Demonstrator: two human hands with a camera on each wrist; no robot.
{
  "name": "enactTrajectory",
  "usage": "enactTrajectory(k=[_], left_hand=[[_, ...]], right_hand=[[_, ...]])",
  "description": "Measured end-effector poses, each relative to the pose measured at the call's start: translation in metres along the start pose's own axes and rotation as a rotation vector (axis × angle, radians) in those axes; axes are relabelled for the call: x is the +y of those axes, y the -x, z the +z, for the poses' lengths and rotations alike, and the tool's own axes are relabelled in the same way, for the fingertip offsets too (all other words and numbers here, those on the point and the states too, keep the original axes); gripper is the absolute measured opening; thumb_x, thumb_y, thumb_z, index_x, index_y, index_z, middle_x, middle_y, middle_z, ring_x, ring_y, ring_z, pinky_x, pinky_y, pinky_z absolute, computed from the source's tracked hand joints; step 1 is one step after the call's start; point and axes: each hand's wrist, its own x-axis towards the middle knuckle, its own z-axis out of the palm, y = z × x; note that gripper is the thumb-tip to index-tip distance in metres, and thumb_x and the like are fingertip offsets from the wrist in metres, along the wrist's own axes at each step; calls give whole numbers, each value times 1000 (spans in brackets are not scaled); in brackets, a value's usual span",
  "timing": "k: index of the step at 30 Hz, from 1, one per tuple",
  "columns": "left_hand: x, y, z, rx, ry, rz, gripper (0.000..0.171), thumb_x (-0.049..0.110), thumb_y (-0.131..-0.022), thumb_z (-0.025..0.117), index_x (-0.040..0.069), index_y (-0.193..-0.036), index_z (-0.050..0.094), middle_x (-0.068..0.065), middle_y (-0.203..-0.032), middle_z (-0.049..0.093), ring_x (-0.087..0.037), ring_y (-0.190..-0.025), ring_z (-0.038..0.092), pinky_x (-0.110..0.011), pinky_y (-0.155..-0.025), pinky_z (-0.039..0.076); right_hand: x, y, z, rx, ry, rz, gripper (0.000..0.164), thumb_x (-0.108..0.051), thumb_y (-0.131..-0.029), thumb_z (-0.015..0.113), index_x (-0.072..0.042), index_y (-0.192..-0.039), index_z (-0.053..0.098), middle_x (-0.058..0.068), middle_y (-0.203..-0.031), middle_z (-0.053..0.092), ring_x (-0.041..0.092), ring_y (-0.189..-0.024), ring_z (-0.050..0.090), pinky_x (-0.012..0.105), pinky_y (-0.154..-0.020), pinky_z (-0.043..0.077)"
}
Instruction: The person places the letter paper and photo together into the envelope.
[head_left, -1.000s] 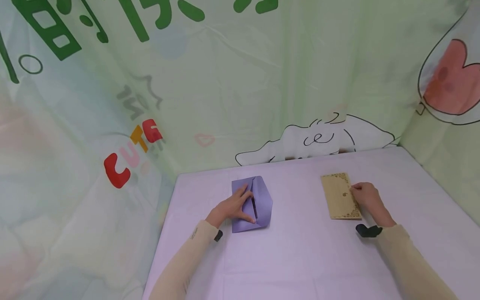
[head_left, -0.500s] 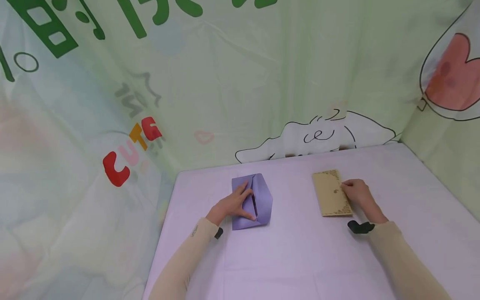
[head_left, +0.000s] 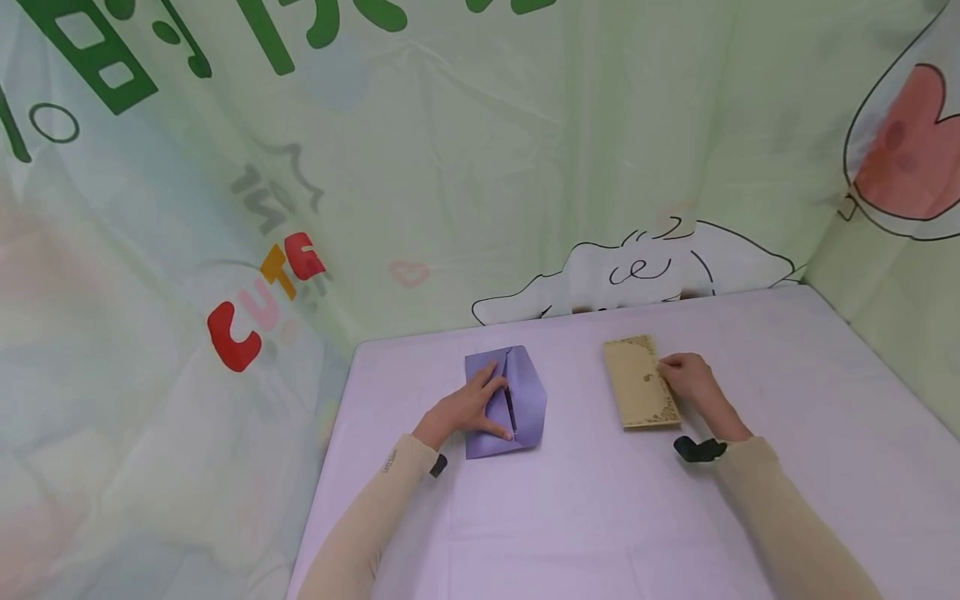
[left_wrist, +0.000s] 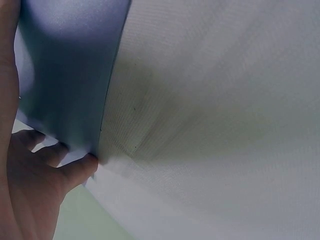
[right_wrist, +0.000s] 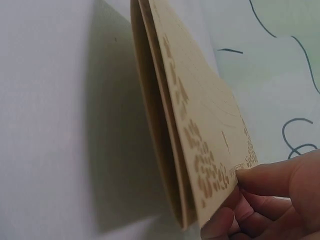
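Observation:
A purple envelope (head_left: pixel 531 396) lies on the table with its pointed flap towards the right and a dark slit showing at its mouth. My left hand (head_left: pixel 480 404) rests on it, fingers and thumb spread beside the slit. In the left wrist view the envelope (left_wrist: pixel 75 65) shows its underside or edge, with fingertips against its end. My right hand (head_left: pixel 692 381) pinches the right edge of a tan folded card (head_left: pixel 636 383), held to the right of the envelope. In the right wrist view the card (right_wrist: pixel 200 115) is tilted above the white cloth, its layers slightly apart and brown ornaments at its corners.
A pale lilac cloth covers the table (head_left: pixel 570 517). Behind and to the left hangs a printed curtain (head_left: pixel 450 192) that meets the table's back edge. A dark strap (head_left: pixel 700 450) sits at the right wrist.
My right hand has carried the tan card leftwards, closer to the envelope. The left hand and the envelope have kept their place.

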Motion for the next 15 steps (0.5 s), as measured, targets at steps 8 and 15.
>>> enactTrajectory(k=[8, 15], left_hand=[[-1, -1, 1, 0, 1, -1, 89, 67, -72, 80, 25, -139, 38, -20, -168, 10, -39, -154, 20, -47, -119, 35], [-3, -2, 3, 14, 13, 6, 89, 66, -71, 81, 24, -138, 39, -20, -168, 11, -38, -154, 21, -47, -119, 34]], right_hand=[[-14, 2, 13, -30, -26, -15, 45, -19, -105, 46, 17, -130, 53, 35, -123, 60, 37, -104, 59, 41, -81, 51], [-27, 6, 28, -47, -39, -40, 43, -18, -105, 47, 18, -129, 54, 35, -123, 60, 38, -105, 59, 45, -85, 51]])
